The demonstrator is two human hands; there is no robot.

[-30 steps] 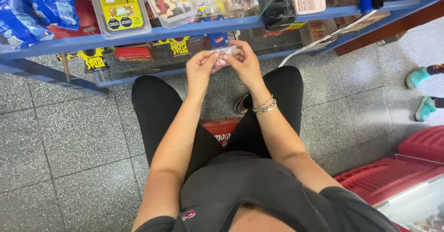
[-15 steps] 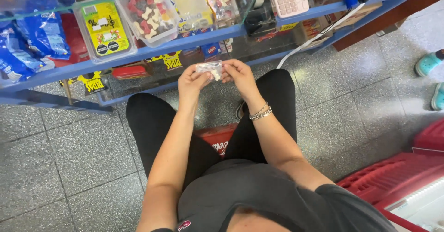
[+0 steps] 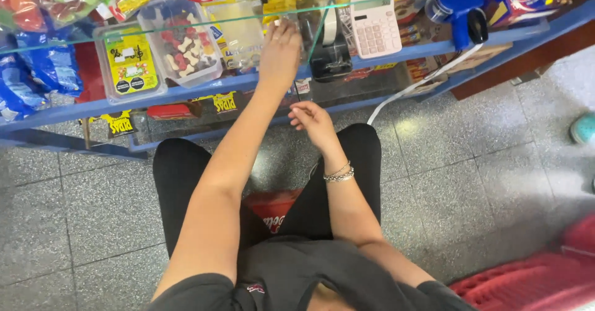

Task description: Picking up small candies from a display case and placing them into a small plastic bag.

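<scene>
Left hand (image 3: 280, 54): fingers spread flat on the far blue shelf (image 3: 403, 54), holding nothing.
Right hand (image 3: 312, 120): loosely curled, empty, nearer.

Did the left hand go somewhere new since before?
Yes. The left hand left the right hand and went up and forward onto the blue shelf, near the black tape dispenser.

Bright, even light; glare on the glass shelf (image 3: 186, 26); slight motion blur throughout.
</scene>
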